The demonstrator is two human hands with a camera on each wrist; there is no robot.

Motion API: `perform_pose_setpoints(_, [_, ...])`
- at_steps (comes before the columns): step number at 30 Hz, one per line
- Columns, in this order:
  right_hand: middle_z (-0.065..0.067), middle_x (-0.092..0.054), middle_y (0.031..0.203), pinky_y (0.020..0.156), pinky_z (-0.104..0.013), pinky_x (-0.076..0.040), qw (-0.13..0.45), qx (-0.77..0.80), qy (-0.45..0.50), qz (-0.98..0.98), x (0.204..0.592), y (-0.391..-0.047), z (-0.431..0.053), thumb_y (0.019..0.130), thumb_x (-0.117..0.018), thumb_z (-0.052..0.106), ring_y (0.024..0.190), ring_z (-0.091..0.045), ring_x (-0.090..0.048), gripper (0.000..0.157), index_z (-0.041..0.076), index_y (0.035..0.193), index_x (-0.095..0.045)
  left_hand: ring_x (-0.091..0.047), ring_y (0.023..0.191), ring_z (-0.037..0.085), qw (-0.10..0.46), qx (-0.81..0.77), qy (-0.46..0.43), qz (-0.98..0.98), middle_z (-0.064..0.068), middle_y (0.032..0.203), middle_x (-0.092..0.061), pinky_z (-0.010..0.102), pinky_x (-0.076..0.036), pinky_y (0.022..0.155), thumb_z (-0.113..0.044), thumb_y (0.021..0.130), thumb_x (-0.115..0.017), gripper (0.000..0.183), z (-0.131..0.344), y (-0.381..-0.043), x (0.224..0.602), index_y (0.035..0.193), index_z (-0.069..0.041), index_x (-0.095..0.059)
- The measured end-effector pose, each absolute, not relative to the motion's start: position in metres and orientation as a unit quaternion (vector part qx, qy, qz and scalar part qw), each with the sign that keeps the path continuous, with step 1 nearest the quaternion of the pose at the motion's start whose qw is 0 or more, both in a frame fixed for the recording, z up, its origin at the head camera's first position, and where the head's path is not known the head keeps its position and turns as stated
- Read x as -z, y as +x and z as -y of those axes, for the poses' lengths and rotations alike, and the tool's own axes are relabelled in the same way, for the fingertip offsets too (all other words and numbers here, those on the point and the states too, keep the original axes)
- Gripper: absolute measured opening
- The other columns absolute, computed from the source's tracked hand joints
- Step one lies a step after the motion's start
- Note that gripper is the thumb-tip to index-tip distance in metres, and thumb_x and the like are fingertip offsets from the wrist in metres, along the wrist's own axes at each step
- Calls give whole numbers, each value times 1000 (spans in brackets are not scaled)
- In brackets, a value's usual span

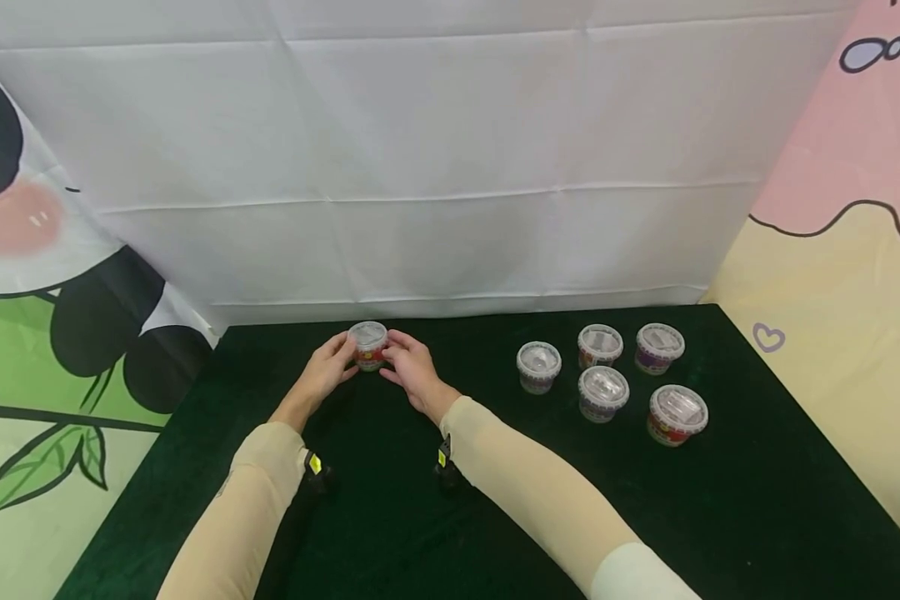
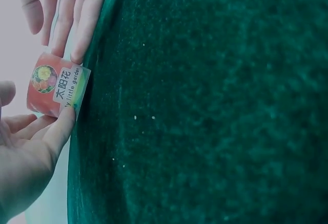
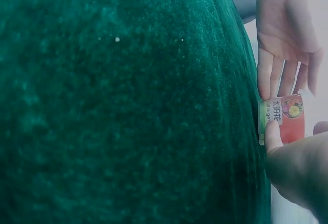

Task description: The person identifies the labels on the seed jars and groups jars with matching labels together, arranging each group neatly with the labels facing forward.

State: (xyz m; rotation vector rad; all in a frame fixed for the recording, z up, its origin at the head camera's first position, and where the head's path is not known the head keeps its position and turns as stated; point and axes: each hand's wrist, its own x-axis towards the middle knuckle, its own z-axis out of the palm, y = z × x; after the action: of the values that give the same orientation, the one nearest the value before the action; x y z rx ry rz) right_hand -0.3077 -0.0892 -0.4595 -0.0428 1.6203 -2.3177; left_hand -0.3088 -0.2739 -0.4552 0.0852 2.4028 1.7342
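Note:
A small plastic tub (image 1: 368, 355) with a clear lid stands upright near the table's far edge. Its red label (image 2: 48, 88) shows flowers and the words "little garden". My left hand (image 1: 323, 371) touches its left side with fairly straight fingers, the thumb (image 2: 6, 93) apart from the wall. On the opposite side, my right hand (image 1: 418, 372) touches the tub with its fingertips, seen close up as the near hand (image 3: 300, 167) in the right wrist view. The far hand's fingers in each wrist view look straight against the tub.
Several similar lidded tubs stand on the right of the dark green cloth-covered table (image 1: 390, 517), among them a red-labelled one (image 1: 677, 415) and a purple-labelled one (image 1: 658, 348). A white curtain (image 1: 450, 167) hangs behind, with printed cloths at both sides.

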Motion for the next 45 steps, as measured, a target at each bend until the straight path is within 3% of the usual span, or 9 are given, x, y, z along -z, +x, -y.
perform_pose_setpoints(11, [-9, -53, 147, 105, -46, -47, 155, 801, -25, -578, 463, -307, 93, 106, -50, 10, 135, -28, -49, 46, 9, 151, -46, -28, 148, 39, 78, -590, 24, -804, 25, 160, -26, 50, -35, 114, -37, 112, -33, 63, 274, -306, 458, 160, 0, -17])
perform_pose_setpoints(20, [-5, -54, 144, 103, -47, -48, 176, 796, -30, -578, 468, -308, 91, 106, -55, 20, 136, -29, -48, 45, 21, 151, -50, -26, 148, 40, 77, -596, 30, -798, 26, 161, -24, 52, -34, 114, -36, 112, -32, 62, 276, -306, 462, 160, 0, -16])
perform_pose_setpoints(37, [-11, -50, 148, 101, -46, -50, 194, 795, -35, -574, 472, -305, 85, 106, -53, 14, 135, -31, -49, 47, 22, 151, -49, -29, 147, 40, 66, -599, 21, -797, 26, 160, -27, 50, -36, 112, -36, 111, -36, 64, 276, -304, 467, 160, 1, -17])
perform_pose_setpoints(41, [-14, -48, 150, 102, -46, -50, 198, 784, -47, -587, 467, -303, 78, 106, -53, 14, 138, -34, -46, 48, 17, 153, -45, -35, 144, 40, 37, -555, 20, -831, 27, 159, -30, 52, -37, 112, -38, 111, -35, 65, 274, -302, 466, 159, 1, -19])
perform_pose_setpoints(45, [-16, -48, 150, 102, -43, -50, 180, 750, -87, -631, 460, -303, 64, 106, -53, 13, 137, -33, -48, 49, 13, 153, -43, -35, 144, 41, -40, -463, 21, -885, 28, 158, -30, 55, -31, 115, -39, 111, -36, 65, 269, -299, 461, 159, 1, -19])
